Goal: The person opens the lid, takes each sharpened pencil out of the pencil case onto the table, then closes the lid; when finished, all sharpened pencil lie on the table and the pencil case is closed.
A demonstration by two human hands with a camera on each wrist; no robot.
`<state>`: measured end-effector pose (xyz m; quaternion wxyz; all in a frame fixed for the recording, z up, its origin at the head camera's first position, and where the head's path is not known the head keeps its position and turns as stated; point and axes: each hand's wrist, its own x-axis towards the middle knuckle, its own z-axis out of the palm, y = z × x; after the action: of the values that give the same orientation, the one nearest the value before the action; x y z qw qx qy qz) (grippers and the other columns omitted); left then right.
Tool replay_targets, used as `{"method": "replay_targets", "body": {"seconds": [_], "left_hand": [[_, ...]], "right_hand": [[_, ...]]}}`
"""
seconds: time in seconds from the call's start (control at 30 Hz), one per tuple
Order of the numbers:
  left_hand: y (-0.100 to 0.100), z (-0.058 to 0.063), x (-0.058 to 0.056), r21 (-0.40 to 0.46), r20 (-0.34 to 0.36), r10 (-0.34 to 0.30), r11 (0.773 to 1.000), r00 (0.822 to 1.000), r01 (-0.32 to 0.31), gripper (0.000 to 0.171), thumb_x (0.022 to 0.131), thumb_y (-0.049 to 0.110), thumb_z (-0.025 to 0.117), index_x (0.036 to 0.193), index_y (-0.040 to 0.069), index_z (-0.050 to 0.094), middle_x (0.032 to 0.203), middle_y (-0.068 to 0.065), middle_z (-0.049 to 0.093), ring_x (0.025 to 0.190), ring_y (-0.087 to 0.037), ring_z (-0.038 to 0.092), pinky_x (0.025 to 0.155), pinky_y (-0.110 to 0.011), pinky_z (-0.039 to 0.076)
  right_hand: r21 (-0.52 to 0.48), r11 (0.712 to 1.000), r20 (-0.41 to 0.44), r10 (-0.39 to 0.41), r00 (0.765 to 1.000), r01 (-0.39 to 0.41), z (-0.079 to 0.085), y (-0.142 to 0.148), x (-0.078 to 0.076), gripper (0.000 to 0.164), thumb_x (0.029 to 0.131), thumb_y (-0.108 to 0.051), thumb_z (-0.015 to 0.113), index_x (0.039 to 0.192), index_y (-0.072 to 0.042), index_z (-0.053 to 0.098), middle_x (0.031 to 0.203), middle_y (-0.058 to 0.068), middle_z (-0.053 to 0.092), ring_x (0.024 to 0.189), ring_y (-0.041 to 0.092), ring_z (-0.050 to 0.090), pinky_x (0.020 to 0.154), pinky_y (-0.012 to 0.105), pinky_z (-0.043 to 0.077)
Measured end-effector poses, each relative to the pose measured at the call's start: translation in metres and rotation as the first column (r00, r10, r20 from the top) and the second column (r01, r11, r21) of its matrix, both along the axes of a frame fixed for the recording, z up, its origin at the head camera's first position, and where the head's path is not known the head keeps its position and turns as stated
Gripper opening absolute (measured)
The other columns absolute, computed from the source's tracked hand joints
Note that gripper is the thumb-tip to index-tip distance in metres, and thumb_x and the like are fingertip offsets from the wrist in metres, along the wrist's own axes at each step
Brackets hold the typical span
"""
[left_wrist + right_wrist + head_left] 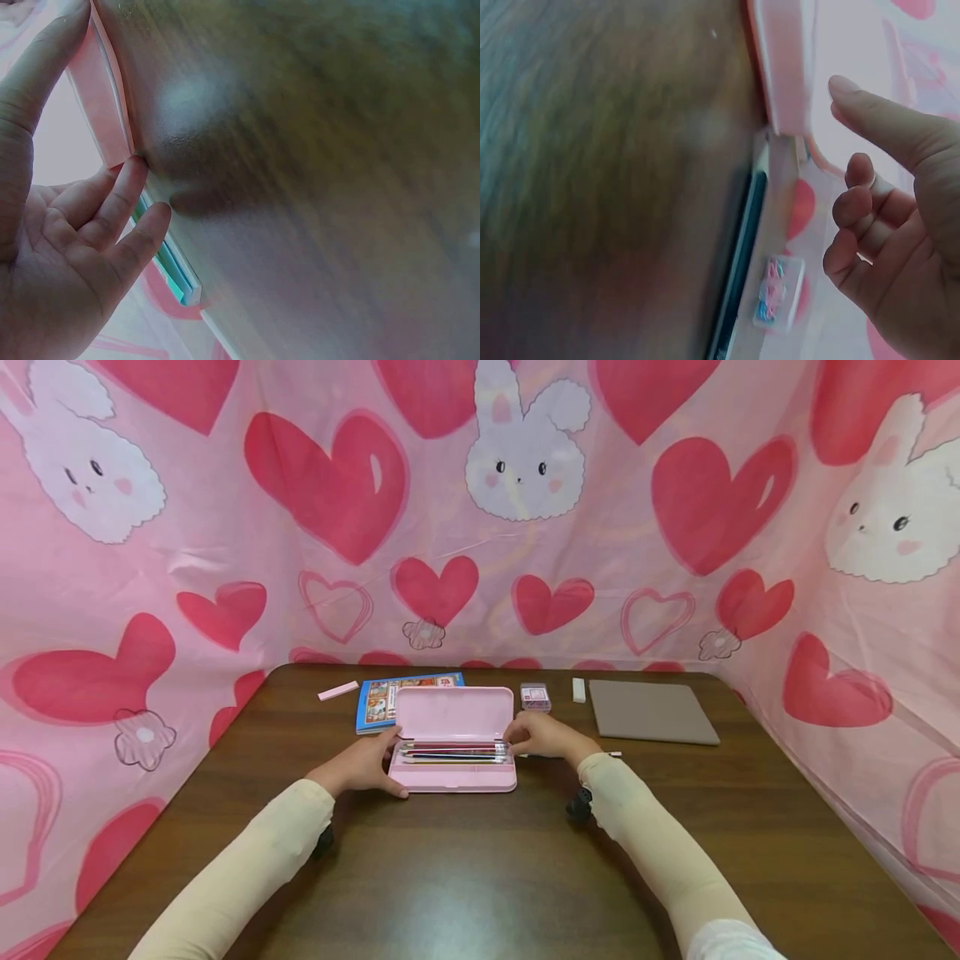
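Note:
A pink pencil case (444, 778) lies with its lid raised, and several pencils (453, 754) rest in its rear compartment. My left hand (362, 766) holds the case by its left end, thumb at the front corner and fingers by the back corner. Over the right end of the case, close to the pencil ends, is my right hand (542, 735). Its fingers (853, 206) are loosely bent with the thumb apart, and nothing shows between them. A dark pencil (742, 247) lies on the table beside the case, mostly hidden by the right hand in the head view.
Behind the case lies a blue picture-covered booklet (375, 703), with a pink bar (338, 691) to its left. A small clear box (536, 697), a white block (578, 690) and a flat taupe panel (652, 712) are at the back right of the wooden table (465, 868).

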<state>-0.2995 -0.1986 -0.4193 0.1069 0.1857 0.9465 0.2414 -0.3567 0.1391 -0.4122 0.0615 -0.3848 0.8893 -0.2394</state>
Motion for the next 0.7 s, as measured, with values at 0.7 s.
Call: {"method": "replay_targets", "body": {"seconds": [0.7], "left_hand": [[-0.002,-0.001,-0.001,0.012,0.004,0.002,1.0,1.0,-0.002,0.112,0.061,0.049,0.082,0.143,0.001,0.023,0.131,-0.017,0.052,0.11,-0.028,0.056,0.099,-0.048,0.042]], "right_hand": [[0.084,0.995,-0.024,-0.051,0.998,0.053,-0.006,-0.021,0.008,0.011,0.076,-0.01,0.073,0.068,-0.009,0.067,0.058,-0.006,0.052,0.058,0.005,0.043,0.054,0.019,0.037]]}}
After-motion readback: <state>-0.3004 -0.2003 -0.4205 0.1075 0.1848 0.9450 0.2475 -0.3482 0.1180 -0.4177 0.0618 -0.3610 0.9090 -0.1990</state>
